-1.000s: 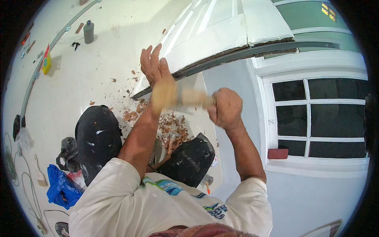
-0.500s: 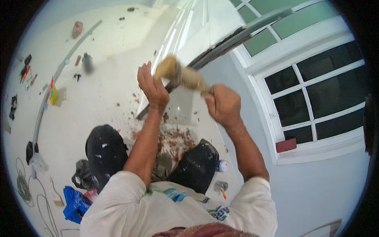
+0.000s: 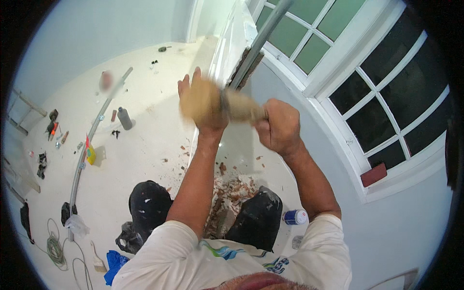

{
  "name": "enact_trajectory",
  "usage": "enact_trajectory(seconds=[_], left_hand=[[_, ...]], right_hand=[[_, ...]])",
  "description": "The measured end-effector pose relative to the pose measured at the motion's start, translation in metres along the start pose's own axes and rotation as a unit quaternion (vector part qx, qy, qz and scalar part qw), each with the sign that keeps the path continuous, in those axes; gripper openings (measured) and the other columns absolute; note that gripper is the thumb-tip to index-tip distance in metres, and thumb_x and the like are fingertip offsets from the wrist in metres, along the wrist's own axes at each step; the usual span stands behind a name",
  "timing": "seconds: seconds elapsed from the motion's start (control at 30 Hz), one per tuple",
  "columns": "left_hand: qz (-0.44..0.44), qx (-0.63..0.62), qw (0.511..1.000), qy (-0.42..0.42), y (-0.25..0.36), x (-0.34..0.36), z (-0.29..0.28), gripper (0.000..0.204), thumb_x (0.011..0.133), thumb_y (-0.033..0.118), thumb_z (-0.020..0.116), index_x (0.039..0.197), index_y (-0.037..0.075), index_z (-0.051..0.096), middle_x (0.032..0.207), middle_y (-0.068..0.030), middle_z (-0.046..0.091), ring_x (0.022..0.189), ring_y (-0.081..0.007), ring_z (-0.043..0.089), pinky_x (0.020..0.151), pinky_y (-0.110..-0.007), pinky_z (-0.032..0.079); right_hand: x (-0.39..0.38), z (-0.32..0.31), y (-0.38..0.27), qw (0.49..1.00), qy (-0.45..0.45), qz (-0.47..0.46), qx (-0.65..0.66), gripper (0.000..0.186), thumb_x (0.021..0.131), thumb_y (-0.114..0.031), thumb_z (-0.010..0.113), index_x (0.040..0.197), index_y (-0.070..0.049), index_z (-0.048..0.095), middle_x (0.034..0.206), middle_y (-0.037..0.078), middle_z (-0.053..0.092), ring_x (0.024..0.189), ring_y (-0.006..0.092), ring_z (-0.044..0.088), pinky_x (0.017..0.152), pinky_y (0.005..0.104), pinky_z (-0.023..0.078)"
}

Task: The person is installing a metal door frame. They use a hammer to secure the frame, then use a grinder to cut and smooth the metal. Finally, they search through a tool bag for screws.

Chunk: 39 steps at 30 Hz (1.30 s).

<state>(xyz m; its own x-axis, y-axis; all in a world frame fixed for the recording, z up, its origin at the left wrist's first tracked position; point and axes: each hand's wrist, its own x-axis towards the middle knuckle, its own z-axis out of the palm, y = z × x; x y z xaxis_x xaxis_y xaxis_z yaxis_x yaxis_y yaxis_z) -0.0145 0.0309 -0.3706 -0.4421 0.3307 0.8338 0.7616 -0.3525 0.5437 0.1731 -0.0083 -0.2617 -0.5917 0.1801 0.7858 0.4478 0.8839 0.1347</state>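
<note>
My right hand (image 3: 281, 126) is wrapped around the handle of a wooden mallet (image 3: 200, 102), whose thick head is smeared by motion. Behind that head is my left hand (image 3: 212, 126), with two fingertips stretched up above it; the mallet hides its palm and the other fingers. Just beyond both hands stands a white panel (image 3: 231, 41), its near edge rough and broken. Along that edge runs a long grey bar (image 3: 270, 24). Whether my left hand touches the panel is hidden. Reddish-brown chips (image 3: 234, 186) lie scattered on the floor between my knees.
A white-framed window (image 3: 374, 92) with a reddish block (image 3: 373, 174) on its sill is at the right. Left lie a long grey pipe (image 3: 82, 159), a grey bottle (image 3: 124, 119), a coiled cable (image 3: 55, 249) and a paintbrush (image 3: 99, 263). A blue-and-white can (image 3: 295, 217) lies beside my right knee.
My view has tilted, so the floor items appear farther right and lower. The mallet head now covers much of my left hand, which showed more fully before. My right hand keeps its grip.
</note>
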Motion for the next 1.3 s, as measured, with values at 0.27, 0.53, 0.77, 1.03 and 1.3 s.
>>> enact_trajectory(seconds=[0.27, 0.53, 0.77, 1.03, 1.3], left_hand=[[-0.017, -0.104, 0.994, 0.007, 0.017, 0.012, -0.012, 0.068, 0.115, 0.047, 0.025, 0.156, -0.004, 0.041, 0.155, -0.0348, 0.038, 0.150, -0.0501, 0.029, 0.123, -0.061, 0.021], [0.268, 0.059, 0.956, -0.107, 0.032, 0.025, -0.043, 0.072, 0.108, 0.032, 0.050, 0.169, 0.004, 0.022, 0.177, -0.0193, 0.014, 0.164, -0.0405, 0.008, 0.128, -0.054, 0.012], [0.294, 0.149, 0.929, -0.169, 0.028, 0.027, -0.047, 0.088, 0.099, 0.023, 0.060, 0.169, 0.002, 0.010, 0.176, -0.0268, 0.003, 0.163, -0.0483, -0.004, 0.127, -0.063, 0.006], [0.316, 0.139, 0.925, -0.157, 0.017, 0.029, -0.028, 0.103, 0.103, 0.046, 0.056, 0.168, 0.008, -0.014, 0.174, -0.0283, -0.014, 0.162, -0.0489, -0.009, 0.125, -0.069, 0.003], [0.182, 0.032, 0.932, -0.311, -0.030, 0.030, -0.064, 0.150, 0.074, 0.084, 0.075, 0.167, 0.014, -0.020, 0.174, -0.0284, -0.012, 0.161, -0.0493, 0.001, 0.125, -0.070, 0.022]], right_hand=[[-0.021, -0.014, -0.022, 0.975, 0.023, 0.214, 0.060, 0.031, 0.107, -0.029, 0.064, 0.093, -0.003, 0.054, 0.070, 0.015, 0.060, 0.064, 0.0349, 0.065, 0.057, 0.0434, 0.049], [-0.170, 0.028, -0.096, 0.660, 0.136, 0.559, 0.482, 0.045, 0.116, -0.044, 0.042, 0.087, -0.010, 0.051, 0.067, -0.002, 0.045, 0.052, 0.0082, 0.043, 0.046, 0.0264, 0.038], [-0.183, 0.032, -0.088, 0.589, 0.086, 0.602, 0.532, 0.042, 0.115, -0.044, 0.045, 0.089, -0.011, 0.051, 0.069, -0.004, 0.045, 0.056, 0.0057, 0.039, 0.048, 0.0254, 0.034], [-0.186, 0.029, -0.087, 0.546, 0.096, 0.573, 0.604, 0.040, 0.115, -0.044, 0.045, 0.095, -0.011, 0.054, 0.070, -0.005, 0.046, 0.056, 0.0049, 0.040, 0.049, 0.0247, 0.036], [-0.181, 0.002, -0.040, 0.709, -0.123, 0.487, 0.495, 0.044, 0.108, -0.044, 0.059, 0.089, -0.005, 0.063, 0.068, 0.005, 0.057, 0.061, 0.0168, 0.056, 0.059, 0.0352, 0.048]])
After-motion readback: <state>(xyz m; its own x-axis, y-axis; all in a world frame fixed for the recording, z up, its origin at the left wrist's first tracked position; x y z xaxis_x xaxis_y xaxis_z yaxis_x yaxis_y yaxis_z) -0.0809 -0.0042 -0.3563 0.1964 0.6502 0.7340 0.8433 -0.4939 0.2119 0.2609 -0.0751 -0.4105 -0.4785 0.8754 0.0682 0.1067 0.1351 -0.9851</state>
